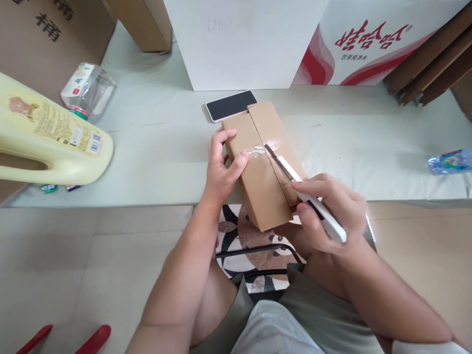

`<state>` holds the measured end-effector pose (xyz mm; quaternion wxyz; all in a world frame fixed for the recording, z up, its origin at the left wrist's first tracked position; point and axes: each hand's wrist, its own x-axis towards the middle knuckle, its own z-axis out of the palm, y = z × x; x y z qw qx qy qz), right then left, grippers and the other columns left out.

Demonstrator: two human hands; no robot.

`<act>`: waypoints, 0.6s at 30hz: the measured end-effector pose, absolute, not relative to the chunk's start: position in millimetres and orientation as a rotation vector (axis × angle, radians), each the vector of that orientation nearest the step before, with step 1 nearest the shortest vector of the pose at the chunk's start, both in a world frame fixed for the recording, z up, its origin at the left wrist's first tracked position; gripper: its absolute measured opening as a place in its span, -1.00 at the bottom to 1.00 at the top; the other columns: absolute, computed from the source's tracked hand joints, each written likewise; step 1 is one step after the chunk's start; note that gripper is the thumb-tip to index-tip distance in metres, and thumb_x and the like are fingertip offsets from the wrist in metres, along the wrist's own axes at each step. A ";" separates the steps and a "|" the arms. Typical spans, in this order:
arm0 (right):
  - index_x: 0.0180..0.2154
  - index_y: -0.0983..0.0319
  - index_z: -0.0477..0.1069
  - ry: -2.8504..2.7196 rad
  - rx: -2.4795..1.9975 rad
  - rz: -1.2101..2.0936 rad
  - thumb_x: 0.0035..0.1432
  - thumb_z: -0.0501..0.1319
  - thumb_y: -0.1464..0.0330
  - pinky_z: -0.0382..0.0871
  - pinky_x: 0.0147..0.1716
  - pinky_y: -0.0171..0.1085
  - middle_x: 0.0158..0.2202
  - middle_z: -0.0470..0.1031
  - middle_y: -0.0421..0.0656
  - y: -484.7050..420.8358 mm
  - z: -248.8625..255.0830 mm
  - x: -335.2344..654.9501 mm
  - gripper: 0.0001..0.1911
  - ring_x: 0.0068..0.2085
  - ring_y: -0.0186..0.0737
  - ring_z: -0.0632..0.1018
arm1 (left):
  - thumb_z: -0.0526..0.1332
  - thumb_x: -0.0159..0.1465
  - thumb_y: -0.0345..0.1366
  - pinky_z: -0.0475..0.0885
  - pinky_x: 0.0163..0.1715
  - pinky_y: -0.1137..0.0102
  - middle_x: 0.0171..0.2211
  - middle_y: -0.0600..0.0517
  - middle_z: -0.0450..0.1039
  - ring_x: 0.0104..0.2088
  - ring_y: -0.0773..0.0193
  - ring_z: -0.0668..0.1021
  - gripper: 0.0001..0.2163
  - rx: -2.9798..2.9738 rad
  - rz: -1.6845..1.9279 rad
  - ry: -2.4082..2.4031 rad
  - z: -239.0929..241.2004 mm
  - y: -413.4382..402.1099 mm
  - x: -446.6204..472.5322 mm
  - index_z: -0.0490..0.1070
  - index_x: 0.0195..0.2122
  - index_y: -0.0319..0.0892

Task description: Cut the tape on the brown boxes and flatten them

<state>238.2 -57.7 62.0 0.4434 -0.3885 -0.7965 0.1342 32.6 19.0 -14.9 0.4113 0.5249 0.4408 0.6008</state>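
Observation:
A small brown cardboard box (254,182) lies tilted over the table's near edge, with a strip of clear tape (257,151) across its seam. My left hand (225,162) grips the box by its left side, thumb on top near the tape. In my right hand (330,211) is a white utility knife (313,201), its blade out. The blade's tip meets the tape at the seam between the flaps. Part of the box's right end is hidden behind my right hand.
Behind the box lies a phone (232,105) on the pale table cover (158,147). White cartons (243,44) stand at the back. A yellow jug (55,132) and a clear plastic container (90,88) are at left, a plastic bottle (450,161) at far right.

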 end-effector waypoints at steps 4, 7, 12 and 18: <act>-0.07 0.14 0.42 -1.986 -1.026 0.329 0.14 0.20 0.52 0.29 -0.52 -0.25 -0.43 0.43 -0.23 -60.2 65.9 234.4 -0.68 -0.50 -0.31 0.40 | 0.41 0.23 0.00 0.41 0.24 0.18 0.28 -0.06 0.28 0.34 -0.02 0.35 -0.54 1.334 1.499 1.119 -14.3 18.7 32.1 0.38 0.10 0.01; -0.08 0.12 0.42 -1.975 -1.135 0.352 0.17 0.19 0.51 0.31 -0.50 -0.26 -0.43 0.43 -0.24 -60.3 70.2 230.5 -0.71 -0.50 -0.32 0.41 | 0.38 0.25 0.02 0.41 0.24 0.17 0.28 -0.06 0.29 0.34 -0.02 0.34 -0.54 1.358 1.496 1.108 -17.2 19.7 31.5 0.38 0.11 0.02; -0.12 0.14 0.43 -1.951 -1.049 0.261 0.15 0.20 0.51 0.30 -0.48 -0.25 -0.41 0.49 -0.24 -53.2 68.3 226.0 -0.75 -0.48 -0.31 0.41 | 0.34 0.27 0.09 0.42 0.24 0.16 0.27 -0.05 0.29 0.31 0.01 0.38 -0.53 1.434 1.558 1.091 -24.8 22.9 31.6 0.36 0.12 0.03; -0.15 0.15 0.50 -1.764 -0.978 0.263 0.13 0.19 0.45 0.32 -0.48 -0.21 -0.44 0.46 -0.24 -55.6 50.4 229.9 -0.76 -0.50 -0.29 0.40 | 0.34 0.27 0.09 0.44 0.23 0.15 0.24 -0.05 0.32 0.29 0.01 0.41 -0.54 1.450 1.580 1.106 -25.1 23.3 31.8 0.38 0.12 0.04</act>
